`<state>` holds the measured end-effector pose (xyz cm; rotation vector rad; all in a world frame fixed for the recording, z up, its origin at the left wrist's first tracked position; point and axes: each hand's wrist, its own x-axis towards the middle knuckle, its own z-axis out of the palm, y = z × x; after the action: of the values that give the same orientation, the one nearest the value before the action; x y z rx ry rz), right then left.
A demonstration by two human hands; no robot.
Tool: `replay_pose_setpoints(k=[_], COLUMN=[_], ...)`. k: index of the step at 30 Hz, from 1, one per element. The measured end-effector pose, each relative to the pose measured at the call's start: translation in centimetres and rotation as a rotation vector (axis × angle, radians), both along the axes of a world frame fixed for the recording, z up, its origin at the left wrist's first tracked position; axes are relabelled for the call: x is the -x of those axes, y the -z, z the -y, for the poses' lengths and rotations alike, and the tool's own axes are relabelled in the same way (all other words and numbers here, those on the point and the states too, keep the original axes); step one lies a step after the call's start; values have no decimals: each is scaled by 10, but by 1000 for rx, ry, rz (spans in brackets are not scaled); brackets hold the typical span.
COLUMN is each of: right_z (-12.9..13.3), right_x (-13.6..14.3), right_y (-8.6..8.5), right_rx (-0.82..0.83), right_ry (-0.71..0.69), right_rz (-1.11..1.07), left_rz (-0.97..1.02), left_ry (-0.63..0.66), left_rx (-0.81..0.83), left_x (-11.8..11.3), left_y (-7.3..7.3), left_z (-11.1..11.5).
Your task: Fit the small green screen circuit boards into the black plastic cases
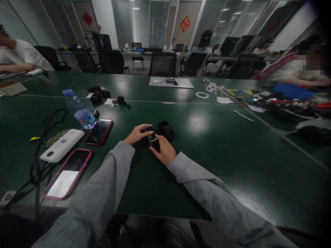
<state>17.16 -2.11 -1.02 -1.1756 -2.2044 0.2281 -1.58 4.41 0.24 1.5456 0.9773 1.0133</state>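
Note:
My left hand [138, 134] pinches the upper end of a small electronic device with a dark screen [149, 129]. At its lower end, where what look like exposed inner parts show, my right hand [164, 151] is closed around it with the thumb below. Fingers cover much of the device, so its exact kind is unclear. Just beyond my right hand lies a black plastic casing [167, 130] with recesses, flat on the green table [207, 155]. Both hands are low over the table, near each other.
Left of my arms lie two red-edged phones [99, 132], a white power bank [62, 146], black cables and a water bottle [79, 109]. Farther back are black parts [99, 94], a white tray [184, 83], a tape roll [202, 95] and a wrench [244, 116]. People sit at both sides.

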Motion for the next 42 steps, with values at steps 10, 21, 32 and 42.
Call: replay_pose_setpoints(k=[10,21,32,42], right_z=[0,-1,-1,-1], right_x=[0,1,0,0], right_y=[-2,0,2,2], right_rx=[9,-4,-14,-9], right_ry=[7,4,2,4], right_rz=[10,14,16,22], left_rz=[3,-16,-2,-6], left_ry=[17,-15,-26,-21], left_rx=[4,-8,15,13], left_x=[2,0,0,-1], left_y=[1,1,-2,-3], left_z=[-1,-2,2,2])
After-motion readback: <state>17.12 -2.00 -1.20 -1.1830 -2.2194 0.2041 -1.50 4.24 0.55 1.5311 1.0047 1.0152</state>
